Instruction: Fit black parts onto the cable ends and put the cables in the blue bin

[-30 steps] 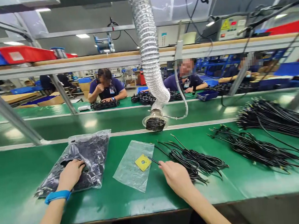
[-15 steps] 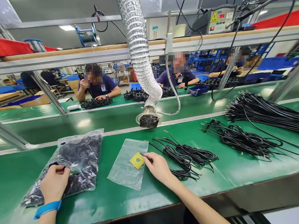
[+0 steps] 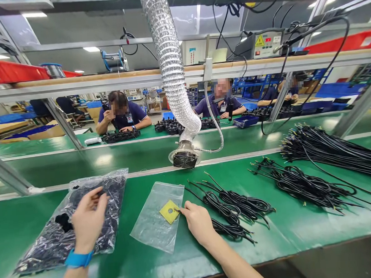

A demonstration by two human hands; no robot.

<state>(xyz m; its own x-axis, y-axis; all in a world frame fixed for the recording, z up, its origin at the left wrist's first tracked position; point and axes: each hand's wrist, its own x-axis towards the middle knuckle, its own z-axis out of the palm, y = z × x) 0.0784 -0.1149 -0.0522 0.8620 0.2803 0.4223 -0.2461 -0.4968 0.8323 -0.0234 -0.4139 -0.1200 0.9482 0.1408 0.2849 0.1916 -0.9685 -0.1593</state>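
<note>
Left hand over a bag, right hand beside a yellow pad.
The left fingers pinch what seems to be a small black part, mostly hidden; the right thumb and fingers grip a cable, its tip at the pad, which lies on a clear pouch between the hands. Right of them, coils rest on the green surface. Farther off, a silver duct hangs before a shelf, with people beyond.
</note>
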